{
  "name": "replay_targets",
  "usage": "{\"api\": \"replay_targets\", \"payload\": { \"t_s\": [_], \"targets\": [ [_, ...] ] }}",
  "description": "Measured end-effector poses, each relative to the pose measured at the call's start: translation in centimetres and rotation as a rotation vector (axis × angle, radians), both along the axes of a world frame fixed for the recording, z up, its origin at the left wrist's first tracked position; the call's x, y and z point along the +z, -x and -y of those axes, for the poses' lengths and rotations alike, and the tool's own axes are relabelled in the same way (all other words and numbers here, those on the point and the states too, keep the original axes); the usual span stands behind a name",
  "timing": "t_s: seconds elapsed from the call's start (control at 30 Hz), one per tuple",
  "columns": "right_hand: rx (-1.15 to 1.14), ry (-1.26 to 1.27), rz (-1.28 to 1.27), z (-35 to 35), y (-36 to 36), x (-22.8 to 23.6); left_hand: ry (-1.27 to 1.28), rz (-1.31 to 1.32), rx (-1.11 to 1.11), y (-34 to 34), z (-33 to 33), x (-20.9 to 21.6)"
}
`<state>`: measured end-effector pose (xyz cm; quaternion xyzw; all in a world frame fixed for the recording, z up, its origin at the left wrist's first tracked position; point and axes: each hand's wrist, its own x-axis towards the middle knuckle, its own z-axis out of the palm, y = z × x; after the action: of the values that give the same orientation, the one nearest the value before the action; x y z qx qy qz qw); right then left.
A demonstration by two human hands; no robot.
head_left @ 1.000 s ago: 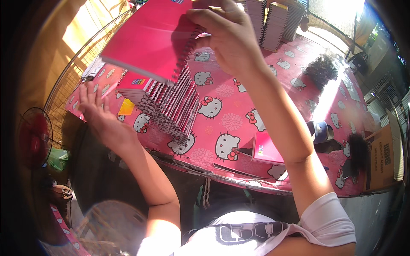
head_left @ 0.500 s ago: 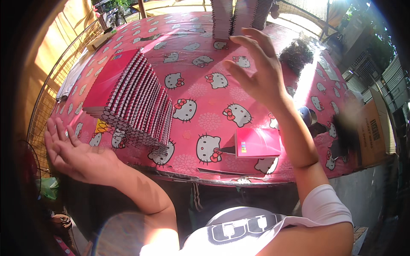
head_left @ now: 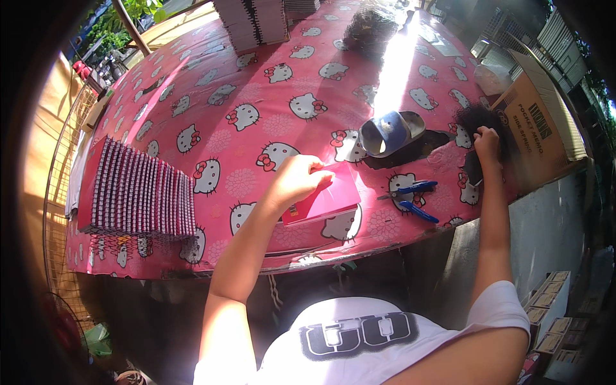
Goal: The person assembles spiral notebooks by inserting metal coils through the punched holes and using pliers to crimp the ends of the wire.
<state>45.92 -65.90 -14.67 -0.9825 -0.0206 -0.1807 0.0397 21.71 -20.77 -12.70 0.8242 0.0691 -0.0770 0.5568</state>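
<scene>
on the pink cartoon-cat tablecloth (head_left: 256, 83), left fingers (head_left: 314, 172) grasp a red booklet (head_left: 324, 200), right fingers (head_left: 482, 135) clutch black coils (head_left: 478, 119).

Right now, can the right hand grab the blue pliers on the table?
Probably yes. The right hand rests on a dark tuft at the table edge, and the blue pliers lie near it on the pink tablecloth with nothing between them.

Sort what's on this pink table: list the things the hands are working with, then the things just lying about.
In hand:
left hand on the red notebook
right hand in the black wire coils
row of bound notebooks

Lying about:
blue-handled pliers
blue slipper
cardboard box
far stacks of notebooks
</scene>
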Motion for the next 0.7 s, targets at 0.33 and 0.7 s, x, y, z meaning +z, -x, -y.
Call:
{"api": "replay_targets", "payload": {
  "t_s": [0.33, 0.7],
  "targets": [
    [0.513, -0.476, -0.096, -11.7, 12.2, 5.4, -0.541, 0.775, 0.031, 4.2, 2.0, 5.7],
    [1.027, -0.867, -0.125, -21.5, 19.6, 5.5, -0.82, 0.681, 0.334, 4.8, 4.3, 2.3]
  ]
}}
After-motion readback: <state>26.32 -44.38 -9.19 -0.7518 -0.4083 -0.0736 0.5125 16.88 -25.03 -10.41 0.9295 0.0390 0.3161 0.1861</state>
